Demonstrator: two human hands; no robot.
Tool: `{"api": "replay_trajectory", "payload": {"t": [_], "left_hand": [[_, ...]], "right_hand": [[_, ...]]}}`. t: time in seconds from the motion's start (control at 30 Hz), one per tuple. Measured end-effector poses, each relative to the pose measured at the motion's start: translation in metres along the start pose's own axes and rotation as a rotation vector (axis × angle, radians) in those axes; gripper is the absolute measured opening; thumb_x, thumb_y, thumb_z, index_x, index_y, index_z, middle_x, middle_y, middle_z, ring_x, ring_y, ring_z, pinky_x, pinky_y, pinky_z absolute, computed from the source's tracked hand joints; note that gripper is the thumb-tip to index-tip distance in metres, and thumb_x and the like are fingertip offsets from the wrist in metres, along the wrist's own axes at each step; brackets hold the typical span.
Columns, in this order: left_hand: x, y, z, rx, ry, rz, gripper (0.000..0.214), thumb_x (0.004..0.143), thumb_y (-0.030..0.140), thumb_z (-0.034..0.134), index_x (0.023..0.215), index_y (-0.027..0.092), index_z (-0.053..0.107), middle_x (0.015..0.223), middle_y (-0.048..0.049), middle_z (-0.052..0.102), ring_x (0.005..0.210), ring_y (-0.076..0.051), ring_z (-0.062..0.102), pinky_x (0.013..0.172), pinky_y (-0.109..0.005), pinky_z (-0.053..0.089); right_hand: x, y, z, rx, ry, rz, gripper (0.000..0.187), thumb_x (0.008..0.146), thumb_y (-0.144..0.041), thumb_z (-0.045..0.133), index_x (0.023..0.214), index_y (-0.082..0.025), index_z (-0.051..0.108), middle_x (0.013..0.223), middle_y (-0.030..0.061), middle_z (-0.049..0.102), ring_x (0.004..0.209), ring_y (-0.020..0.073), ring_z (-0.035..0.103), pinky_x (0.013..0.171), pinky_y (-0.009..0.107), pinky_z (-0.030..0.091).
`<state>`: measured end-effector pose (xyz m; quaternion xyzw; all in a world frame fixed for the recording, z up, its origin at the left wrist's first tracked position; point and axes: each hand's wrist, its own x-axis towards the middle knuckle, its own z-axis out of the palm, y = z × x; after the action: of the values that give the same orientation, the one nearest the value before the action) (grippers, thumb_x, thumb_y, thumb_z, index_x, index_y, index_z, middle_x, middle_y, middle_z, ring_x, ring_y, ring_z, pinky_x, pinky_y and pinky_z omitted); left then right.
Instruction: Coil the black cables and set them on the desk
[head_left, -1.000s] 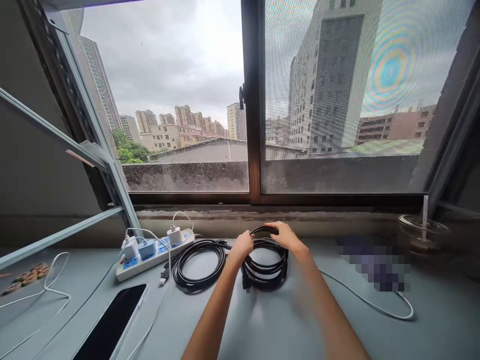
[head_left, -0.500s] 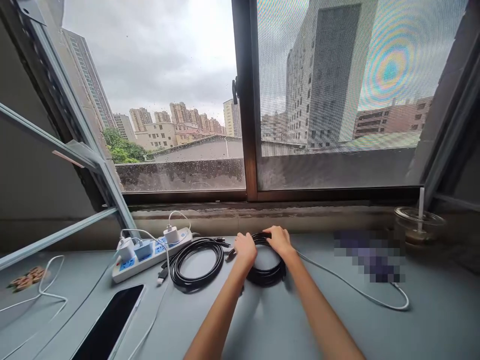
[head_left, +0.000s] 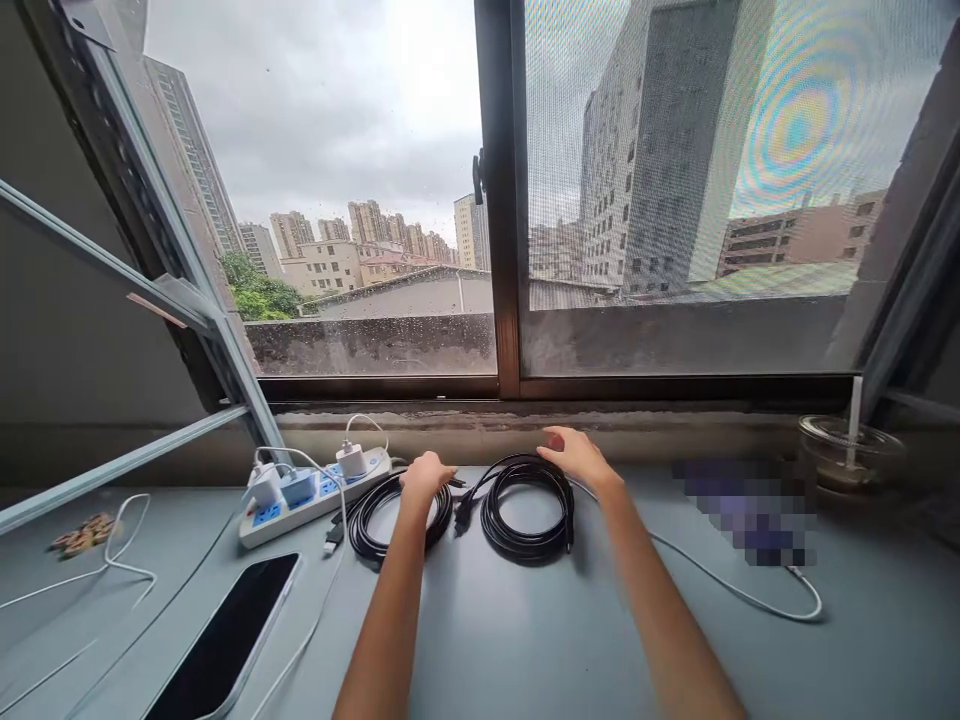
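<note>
Two coils of black cable lie side by side on the desk. My left hand (head_left: 424,477) is over the far part of the left cable coil (head_left: 365,535); its thumb points out to the right, while the other fingertips are hidden behind the hand. Whether it touches the cable I cannot tell. The right cable coil (head_left: 525,548) lies flat, with a black connector (head_left: 463,515) at its left side. Above that coil's far right edge, my right hand (head_left: 581,460) is raised with thumb and fingers apart and nothing between them.
Left of the coils is a white power strip (head_left: 300,520) with plugged-in chargers and white cords. A phone (head_left: 225,640) lies near the front left. To the right are a white cable (head_left: 720,580), a blurred-out purple item (head_left: 750,510) and a lidded cup with a straw (head_left: 847,460). Windows stand behind the desk (head_left: 510,650).
Half a second ago both hands were at the right coil. My left hand has moved left to the other coil. My right hand has lifted off and shifted slightly right.
</note>
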<state>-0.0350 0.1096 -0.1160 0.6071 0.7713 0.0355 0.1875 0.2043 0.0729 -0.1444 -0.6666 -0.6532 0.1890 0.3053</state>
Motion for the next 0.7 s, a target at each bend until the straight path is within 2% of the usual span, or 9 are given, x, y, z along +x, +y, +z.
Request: {"api": "replay_trajectory", "payload": {"t": [0.07, 0.17, 0.3, 0.43, 0.57, 0.7], "left_hand": [[0.004, -0.011, 0.001, -0.014, -0.059, -0.065, 0.037, 0.08, 0.043, 0.057, 0.06, 0.014, 0.063, 0.064, -0.0118, 0.069, 0.067, -0.027, 0.068, 0.075, -0.036, 0.046], [0.011, -0.02, 0.01, -0.065, -0.105, -0.125, 0.051, 0.082, 0.055, 0.049, 0.053, 0.014, 0.06, 0.055, -0.0112, 0.065, 0.058, -0.027, 0.067, 0.073, -0.039, 0.046], [0.02, -0.02, 0.023, -0.144, 0.002, -0.155, 0.063, 0.084, 0.065, 0.032, 0.063, 0.013, 0.063, 0.062, -0.0131, 0.067, 0.063, -0.027, 0.068, 0.079, -0.039, 0.045], [0.026, -0.025, 0.03, -0.197, 0.106, -0.186, 0.051, 0.085, 0.057, 0.042, 0.078, 0.011, 0.064, 0.075, -0.0147, 0.07, 0.079, -0.028, 0.069, 0.082, -0.038, 0.044], [0.027, -0.036, 0.032, -0.276, 0.058, -0.159, 0.041, 0.089, 0.049, 0.046, 0.092, 0.011, 0.063, 0.084, -0.0065, 0.068, 0.077, -0.017, 0.065, 0.079, -0.035, 0.049], [0.027, -0.039, 0.031, -0.329, 0.022, -0.139, 0.035, 0.089, 0.044, 0.051, 0.098, 0.012, 0.062, 0.09, -0.0049, 0.066, 0.08, -0.015, 0.063, 0.075, -0.033, 0.052]], "right_hand": [[-0.004, -0.004, -0.013, 0.045, 0.02, -0.025, 0.037, 0.085, -0.032, 0.056, 0.121, -0.021, 0.059, 0.103, 0.0056, 0.069, 0.097, 0.0188, 0.063, 0.086, 0.032, 0.045], [-0.011, -0.009, -0.031, 0.093, 0.051, -0.069, 0.033, 0.084, -0.033, 0.055, 0.114, -0.022, 0.063, 0.096, 0.0035, 0.071, 0.088, 0.0176, 0.064, 0.078, 0.029, 0.046], [-0.019, -0.016, -0.047, 0.128, 0.103, -0.114, 0.031, 0.084, -0.035, 0.054, 0.11, -0.022, 0.065, 0.091, 0.0031, 0.071, 0.08, 0.017, 0.064, 0.071, 0.028, 0.046], [-0.026, -0.022, -0.056, 0.151, 0.161, -0.151, 0.029, 0.084, -0.037, 0.054, 0.106, -0.023, 0.066, 0.089, 0.0029, 0.071, 0.076, 0.0165, 0.065, 0.069, 0.027, 0.047], [-0.033, -0.028, -0.063, 0.165, 0.209, -0.166, 0.029, 0.084, -0.039, 0.053, 0.105, -0.025, 0.067, 0.087, 0.0021, 0.071, 0.076, 0.0169, 0.066, 0.069, 0.028, 0.047], [-0.036, -0.03, -0.066, 0.179, 0.225, -0.182, 0.029, 0.084, -0.038, 0.053, 0.106, -0.025, 0.067, 0.085, 0.002, 0.07, 0.073, 0.0162, 0.066, 0.068, 0.028, 0.048]]}}
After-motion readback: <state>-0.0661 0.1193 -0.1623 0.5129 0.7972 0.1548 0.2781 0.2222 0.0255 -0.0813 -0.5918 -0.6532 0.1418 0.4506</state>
